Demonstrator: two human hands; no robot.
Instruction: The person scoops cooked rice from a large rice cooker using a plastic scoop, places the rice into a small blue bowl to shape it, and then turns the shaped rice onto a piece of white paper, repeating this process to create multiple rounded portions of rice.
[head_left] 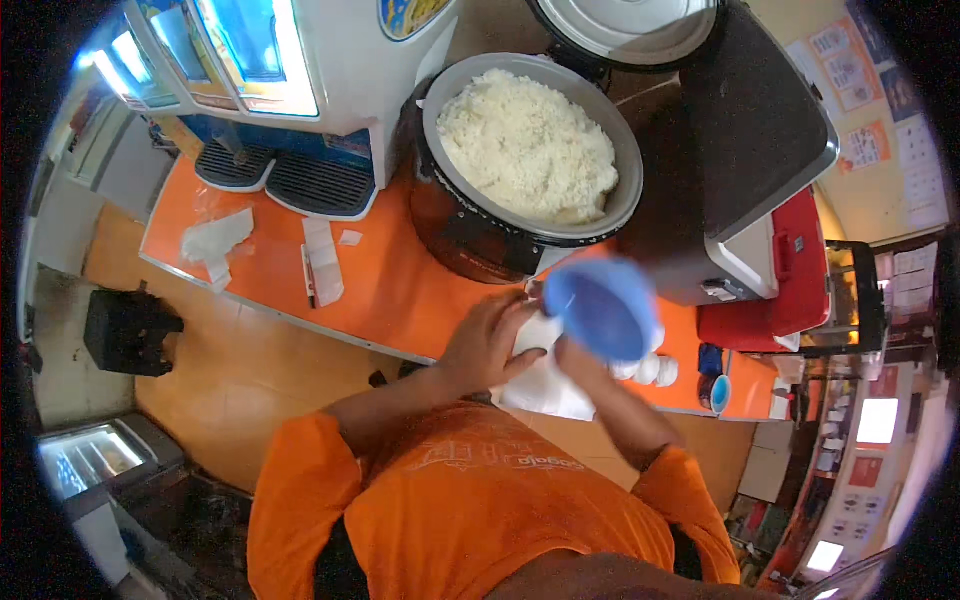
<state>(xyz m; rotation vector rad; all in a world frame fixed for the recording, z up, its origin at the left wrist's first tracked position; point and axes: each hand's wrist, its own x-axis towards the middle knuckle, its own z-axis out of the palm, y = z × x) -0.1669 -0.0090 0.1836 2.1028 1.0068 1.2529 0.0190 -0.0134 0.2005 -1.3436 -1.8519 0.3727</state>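
My right hand (577, 362) grips a blue plastic bowl (603, 308), which is tilted and smeared by motion. The bowl hides most of that hand's fingers. To its left, my left hand (490, 345) curves its fingers and thumb around a white, thin-looking sheet or bag (548, 385); its exact kind cannot be made out. The white material hangs at the table's front edge, close to my body. Just beyond both hands stands a large dark rice cooker (470, 245), uncovered and heaped with cooked white rice (530, 145).
A drink dispenser (370, 60) with black drip trays (320, 185) stands at the back left of the orange table (385, 290). Paper scraps (218, 240) and a pen (308, 275) lie nearby. Right of the cooker are an open dark-lidded box (680, 230), a red cooler (770, 310) and small white items (655, 370).
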